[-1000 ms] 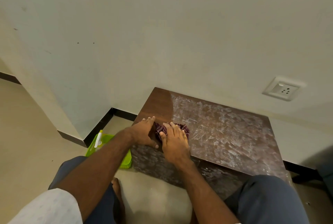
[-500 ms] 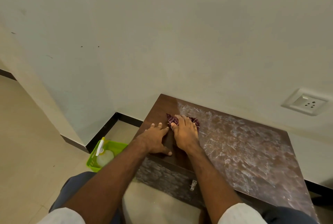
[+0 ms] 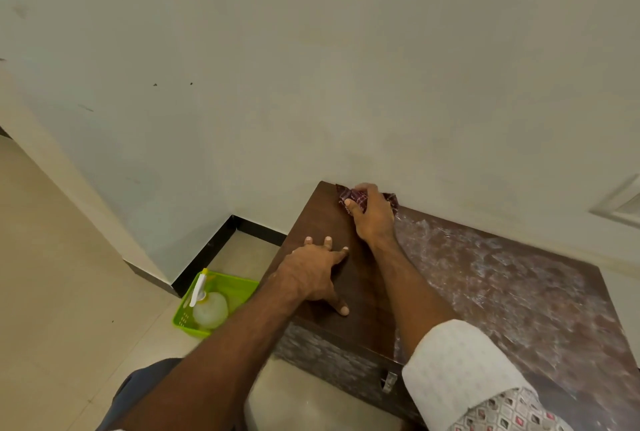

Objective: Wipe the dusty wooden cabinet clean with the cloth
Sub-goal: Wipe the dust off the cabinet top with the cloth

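The right hand [image 3: 372, 219] lies palm down on the cloth [image 3: 356, 199], fingers curled over it and pressing the bunched fabric against the cabinet [image 3: 502, 292] top at its far left corner, right where the top meets the wall [image 3: 311, 66]. The left hand [image 3: 315, 274] is spread flat and empty on the wood nearer the front edge, apparently bracing.

The step in hand looks like a wipe stroke carried to the back edge. To do it well, I would keep the palm flat and the pressure even, run the cloth tight along the wall joint so no dust sits in the seam, and overlap each pass with the cleaned strip. Refolding the cloth to a fresh face would help once it loads up.

The cabinet sits low against the wall. A strip along its left side shows dark, clean brown wood grain; the rest of the top, to the right of the right arm, is filmed with pale, smeared dust. The front face looks mottled and dusty too. Most of the job seems left.

On the floor beside the cabinet, a green basket [image 3: 239, 286] holds a spray bottle [image 3: 207, 306].
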